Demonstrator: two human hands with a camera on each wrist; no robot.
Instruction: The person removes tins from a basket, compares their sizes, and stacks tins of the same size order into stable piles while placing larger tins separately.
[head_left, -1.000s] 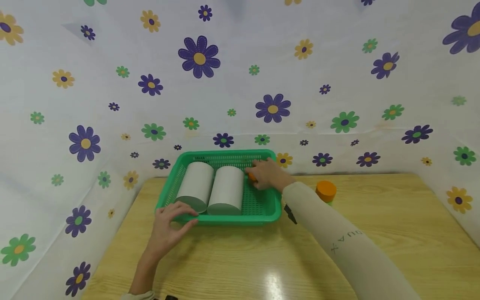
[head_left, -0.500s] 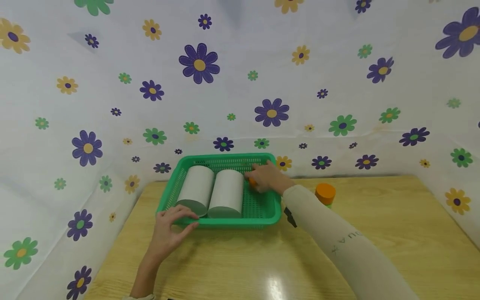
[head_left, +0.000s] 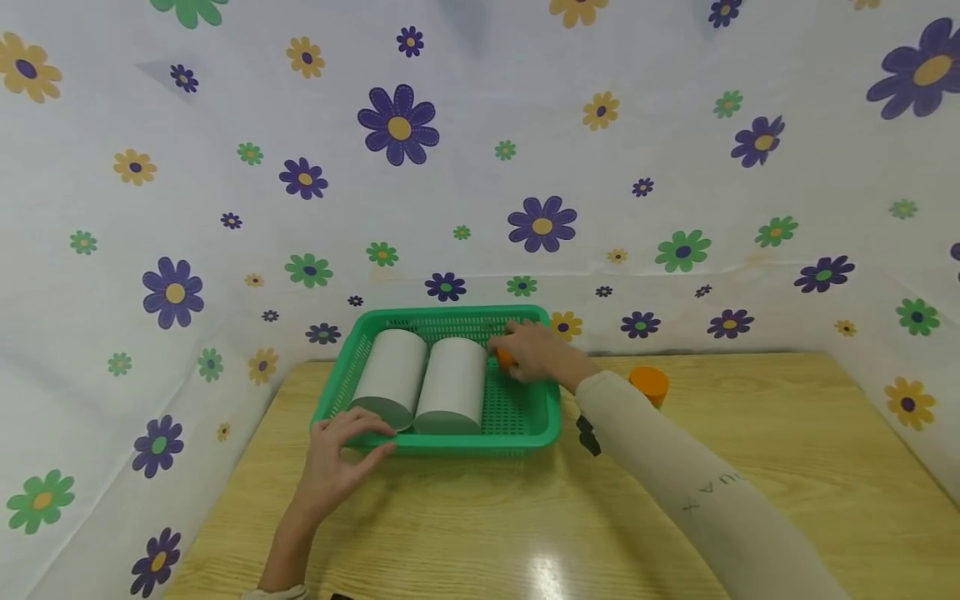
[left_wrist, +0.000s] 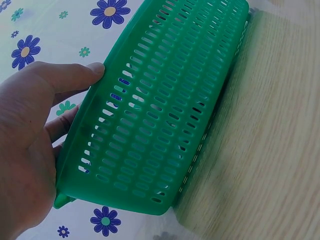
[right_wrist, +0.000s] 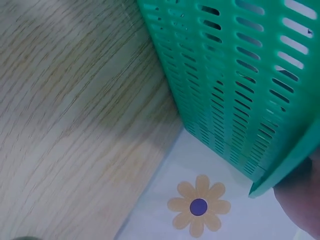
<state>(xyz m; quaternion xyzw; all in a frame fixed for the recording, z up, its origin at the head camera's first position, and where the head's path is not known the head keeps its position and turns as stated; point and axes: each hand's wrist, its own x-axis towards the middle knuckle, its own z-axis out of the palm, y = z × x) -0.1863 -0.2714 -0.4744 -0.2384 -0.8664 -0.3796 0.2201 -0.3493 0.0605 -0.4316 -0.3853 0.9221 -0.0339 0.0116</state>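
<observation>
A green slotted plastic basket (head_left: pixel 448 442) stands on the table. My left hand (head_left: pixel 333 462) holds its front left rim; in the left wrist view the thumb (left_wrist: pixel 95 70) lies on the rim's outer side and the fingers reach behind it. Two white cylinders, a left one (head_left: pixel 390 371) and a right one (head_left: pixel 452 383), lie side by side in the basket's left and middle. My right hand (head_left: pixel 536 354) reaches over the right rim and grips an orange thing (head_left: pixel 505 357), mostly hidden by the fingers. The right wrist view shows only part of that hand (right_wrist: pixel 302 197) beyond the rim.
An orange-topped container (head_left: pixel 648 383), green lower down, stands right of the basket, partly behind the right sleeve (head_left: pixel 682 467). The wood-look table (head_left: pixel 465 525) ends at a white flowered cloth (head_left: pixel 465 167) at the back and sides.
The head view has tilted slightly, so the scene sits a little lower. My right forearm has shifted slightly right; both hands keep nearly the same places at the basket.
</observation>
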